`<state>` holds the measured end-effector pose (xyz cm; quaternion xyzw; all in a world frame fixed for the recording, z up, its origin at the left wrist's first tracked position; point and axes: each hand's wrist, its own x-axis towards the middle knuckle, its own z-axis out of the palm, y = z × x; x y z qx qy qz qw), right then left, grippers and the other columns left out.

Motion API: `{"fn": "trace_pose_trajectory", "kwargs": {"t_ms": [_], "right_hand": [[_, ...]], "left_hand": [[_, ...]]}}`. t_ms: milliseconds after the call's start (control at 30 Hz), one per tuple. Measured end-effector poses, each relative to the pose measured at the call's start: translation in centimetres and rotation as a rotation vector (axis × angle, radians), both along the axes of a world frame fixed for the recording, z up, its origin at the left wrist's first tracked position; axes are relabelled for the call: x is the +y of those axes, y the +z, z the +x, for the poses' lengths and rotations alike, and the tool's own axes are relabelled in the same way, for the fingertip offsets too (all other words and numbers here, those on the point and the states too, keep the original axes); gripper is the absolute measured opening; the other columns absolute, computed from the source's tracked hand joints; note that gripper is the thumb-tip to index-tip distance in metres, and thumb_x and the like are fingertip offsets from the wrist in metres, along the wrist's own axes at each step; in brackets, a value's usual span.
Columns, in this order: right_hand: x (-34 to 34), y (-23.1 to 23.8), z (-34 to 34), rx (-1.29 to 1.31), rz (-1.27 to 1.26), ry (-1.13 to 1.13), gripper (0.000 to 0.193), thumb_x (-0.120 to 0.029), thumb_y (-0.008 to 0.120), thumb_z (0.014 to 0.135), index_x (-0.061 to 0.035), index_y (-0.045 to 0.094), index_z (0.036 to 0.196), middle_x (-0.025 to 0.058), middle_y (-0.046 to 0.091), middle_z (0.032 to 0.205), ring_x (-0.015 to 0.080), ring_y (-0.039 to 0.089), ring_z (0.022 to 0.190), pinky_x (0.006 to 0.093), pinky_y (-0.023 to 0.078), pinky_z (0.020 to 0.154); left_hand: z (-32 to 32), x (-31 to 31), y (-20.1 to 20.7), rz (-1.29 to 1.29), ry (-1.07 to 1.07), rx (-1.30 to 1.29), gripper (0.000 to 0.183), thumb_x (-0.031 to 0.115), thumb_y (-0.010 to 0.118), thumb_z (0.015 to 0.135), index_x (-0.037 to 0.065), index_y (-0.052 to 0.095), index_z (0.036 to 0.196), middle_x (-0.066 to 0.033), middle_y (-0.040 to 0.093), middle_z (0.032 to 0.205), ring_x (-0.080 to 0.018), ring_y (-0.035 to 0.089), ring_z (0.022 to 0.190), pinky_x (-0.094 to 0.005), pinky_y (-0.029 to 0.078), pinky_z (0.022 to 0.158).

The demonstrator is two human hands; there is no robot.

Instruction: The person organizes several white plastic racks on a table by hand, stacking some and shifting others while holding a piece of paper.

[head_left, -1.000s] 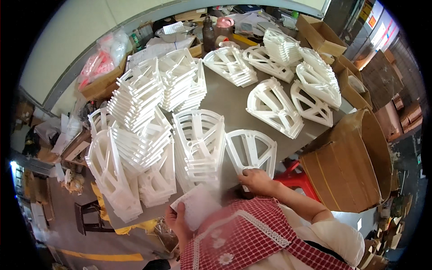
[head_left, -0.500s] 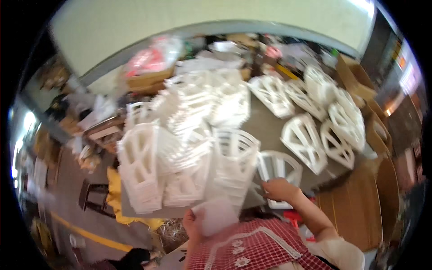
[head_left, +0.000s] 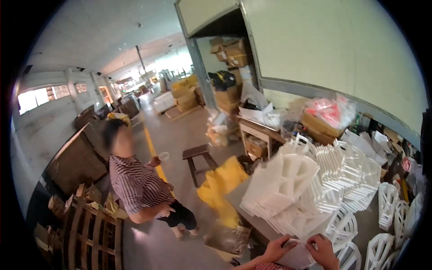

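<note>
At the lower right edge of the table, my left hand (head_left: pixel 279 250) and my right hand (head_left: pixel 325 252) pinch a thin, whitish translucent sheet (head_left: pixel 298 257) between them. Whether it is a bag or a single layer I cannot tell. Just beyond my hands rise stacks of white moulded plastic frames (head_left: pixel 288 177), fan-shaped with ribbed openings. Beside my right hand lie some loose frames (head_left: pixel 341 225) of the same kind, and more white frames (head_left: pixel 388 204) lie farther right.
Standing on the floor to the left is a person (head_left: pixel 135 184) in a striped shirt, holding a small clear cup (head_left: pixel 164 156). Between us are a dark wooden stool (head_left: pixel 198 155), yellow sacking (head_left: pixel 220 186) and an open box of scraps (head_left: pixel 228 238). A wooden pallet (head_left: pixel 95 234) lies farther left.
The view has swung left, bringing the person and the aisle into sight. My right hand has left the frame it was touching and now grips the sheet together with my left.
</note>
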<state>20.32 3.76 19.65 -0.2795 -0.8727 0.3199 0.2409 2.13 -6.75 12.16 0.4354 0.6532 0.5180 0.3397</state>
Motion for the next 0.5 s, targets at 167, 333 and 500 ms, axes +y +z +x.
{"fn": "trace_pose_trajectory", "kwargs": {"t_ms": [167,333,500], "right_hand": [[1.0,-0.1,1.3,-0.35,-0.18,0.082,0.054,-0.027,0.054,0.097,0.0058,0.045,0.139,0.0238,0.05,0.139,0.0313,0.056,0.121,0.0457,0.046,0.098],[-0.3,-0.6,1.9,0.056,0.033,-0.106,0.016,-0.01,0.073,0.075,-0.0048,0.063,0.087,0.0125,0.064,0.083,0.0344,0.062,0.079,0.0415,0.05,0.07],[-0.8,0.3,1.7,0.08,0.043,-0.182,0.014,-0.008,0.074,0.074,-0.0041,0.063,0.084,0.0127,0.064,0.081,0.0342,0.062,0.078,0.0411,0.05,0.069]], "left_hand": [[-0.4,0.7,1.8,-0.111,-0.08,-0.079,0.038,0.027,0.072,0.089,0.003,0.065,0.118,-0.0089,0.069,0.103,-0.0111,0.059,0.095,-0.0289,0.048,0.085],[0.4,1.2,3.2,-0.188,-0.068,0.008,0.033,0.028,0.069,0.091,0.003,0.066,0.114,-0.0074,0.069,0.095,-0.0118,0.06,0.084,-0.0303,0.05,0.077],[0.5,1.6,0.9,0.006,-0.066,-0.076,0.027,0.026,0.07,0.09,0.002,0.063,0.101,-0.0049,0.056,0.073,-0.0091,0.047,0.069,-0.0284,0.043,0.063]]}}
